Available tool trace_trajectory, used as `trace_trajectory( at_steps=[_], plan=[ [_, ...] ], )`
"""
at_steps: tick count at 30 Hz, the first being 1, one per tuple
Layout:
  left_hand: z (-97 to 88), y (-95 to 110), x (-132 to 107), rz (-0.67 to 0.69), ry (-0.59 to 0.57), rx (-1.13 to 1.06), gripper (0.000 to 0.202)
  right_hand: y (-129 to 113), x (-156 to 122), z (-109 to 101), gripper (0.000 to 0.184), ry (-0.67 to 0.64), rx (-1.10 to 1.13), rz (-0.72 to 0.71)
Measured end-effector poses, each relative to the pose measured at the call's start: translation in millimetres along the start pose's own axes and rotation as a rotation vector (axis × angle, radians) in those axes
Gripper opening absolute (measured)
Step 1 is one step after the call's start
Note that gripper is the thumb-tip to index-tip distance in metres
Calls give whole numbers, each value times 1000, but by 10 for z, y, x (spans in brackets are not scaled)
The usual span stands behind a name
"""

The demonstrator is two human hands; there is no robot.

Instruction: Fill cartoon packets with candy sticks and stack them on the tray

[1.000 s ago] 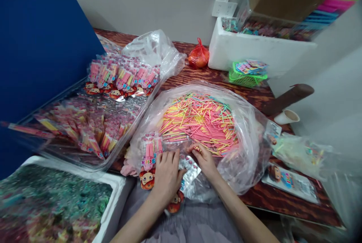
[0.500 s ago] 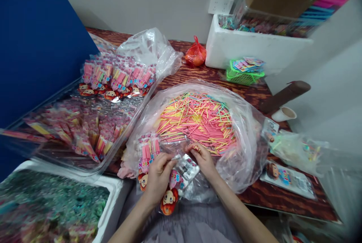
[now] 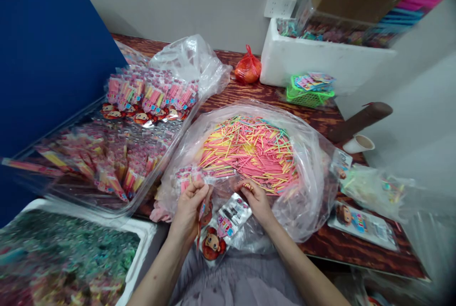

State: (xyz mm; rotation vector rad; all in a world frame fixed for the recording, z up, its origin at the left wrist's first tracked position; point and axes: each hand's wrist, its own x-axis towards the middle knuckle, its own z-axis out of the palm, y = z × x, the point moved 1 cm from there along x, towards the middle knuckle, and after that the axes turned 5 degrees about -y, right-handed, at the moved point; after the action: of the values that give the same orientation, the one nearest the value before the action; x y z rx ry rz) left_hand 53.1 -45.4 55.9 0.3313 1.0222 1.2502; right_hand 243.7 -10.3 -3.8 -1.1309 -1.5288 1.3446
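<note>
the left hand (image 3: pixel 188 203) has thumb and fingers pinched together on the upper edge of a printed packet (image 3: pixel 201 218), which hangs nearly edge-on; it looks light, floppy and slick, best taken by its rim. the right hand (image 3: pixel 257 203) curls its fingers closely round a small bundle of sticks (image 3: pixel 248 186), probably stiff but brittle, so a gentle hold suits. a glossy silver pouch (image 3: pixel 226 223) lies flat between them; beyond, a crinkled clear bag (image 3: pixel 308 163) cradles loose, slender pink-and-yellow sticks (image 3: pixel 249 149).
</note>
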Motion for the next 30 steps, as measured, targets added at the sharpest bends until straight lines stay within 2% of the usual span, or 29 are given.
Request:
trace_trajectory(
  at_steps=[8,11,17,24,27,30],
  plan=[
    [-48,-24,-5,-23,68,-127,43,21,-12,0,13,-5,-16,6],
    [-34,-26,-1,32,82,-104,40,32,-15,5,13,-4,-21,9],
    [-55,-62,4,80,18,-3,35,26,-19,13,13,8,-17,10],
    [-139,-19,56,121,79,27,36,14,-24,38,14,28,16,12],
    [-139,44,46,116,93,-3,37,53,-9,25,14,65,88,66],
    [-146,91,17,179,115,60,35,45,80,-20,16,106,111,137]
  ],
)
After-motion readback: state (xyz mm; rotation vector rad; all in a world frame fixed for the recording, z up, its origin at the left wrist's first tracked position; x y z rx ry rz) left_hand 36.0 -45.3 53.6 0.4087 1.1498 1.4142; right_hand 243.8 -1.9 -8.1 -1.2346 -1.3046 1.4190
